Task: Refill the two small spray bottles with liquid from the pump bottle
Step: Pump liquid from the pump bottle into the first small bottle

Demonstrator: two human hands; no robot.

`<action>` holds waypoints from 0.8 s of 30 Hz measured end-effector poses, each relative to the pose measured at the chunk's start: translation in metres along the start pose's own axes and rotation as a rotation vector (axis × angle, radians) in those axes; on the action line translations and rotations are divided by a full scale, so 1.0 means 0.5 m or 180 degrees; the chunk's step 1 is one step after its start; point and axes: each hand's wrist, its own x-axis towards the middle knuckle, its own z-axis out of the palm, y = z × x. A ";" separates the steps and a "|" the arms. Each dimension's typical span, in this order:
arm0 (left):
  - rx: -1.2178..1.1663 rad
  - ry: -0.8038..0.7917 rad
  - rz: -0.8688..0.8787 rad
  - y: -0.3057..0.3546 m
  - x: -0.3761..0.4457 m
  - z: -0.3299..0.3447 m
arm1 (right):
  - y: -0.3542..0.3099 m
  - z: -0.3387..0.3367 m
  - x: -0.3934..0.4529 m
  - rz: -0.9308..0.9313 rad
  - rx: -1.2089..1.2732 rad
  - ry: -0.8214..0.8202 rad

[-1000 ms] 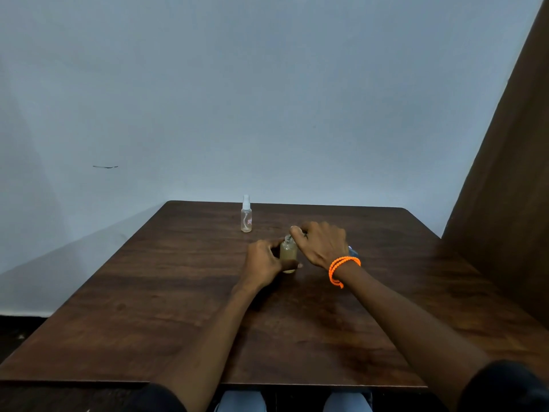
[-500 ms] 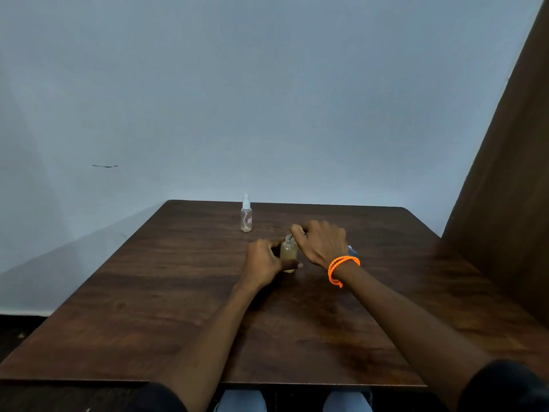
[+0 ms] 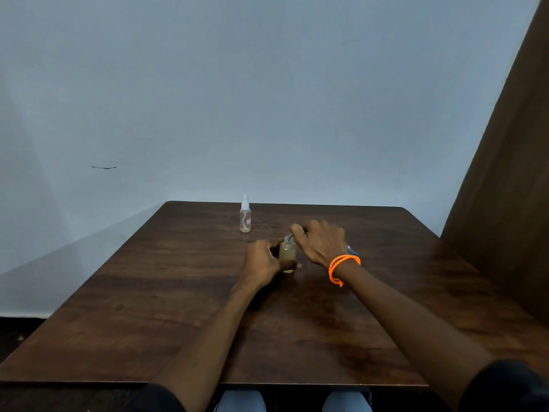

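While left hand (image 3: 263, 260) gripped amber bottle (image 3: 287, 253), right hand (image 3: 320, 240) stayed pinching something at its neck; nothing moved, refill unadvanced.

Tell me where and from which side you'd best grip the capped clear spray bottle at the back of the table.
Grip the clear spray bottle round its cylindrical body, below the narrow white cap, coming from the near side or its left. It stands upright and alone on the table, with the hands working to its right.
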 end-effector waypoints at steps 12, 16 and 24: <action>-0.0043 0.0020 0.0004 0.001 0.005 0.004 | 0.065 -0.019 0.021 0.0911 0.2413 0.0379; -0.0022 0.0012 0.0062 -0.006 0.014 0.009 | 0.106 -0.011 0.020 0.1456 0.4483 0.0474; -0.0063 0.0094 0.0032 -0.009 0.041 0.002 | 0.214 -0.055 0.031 0.1809 0.4193 -0.0208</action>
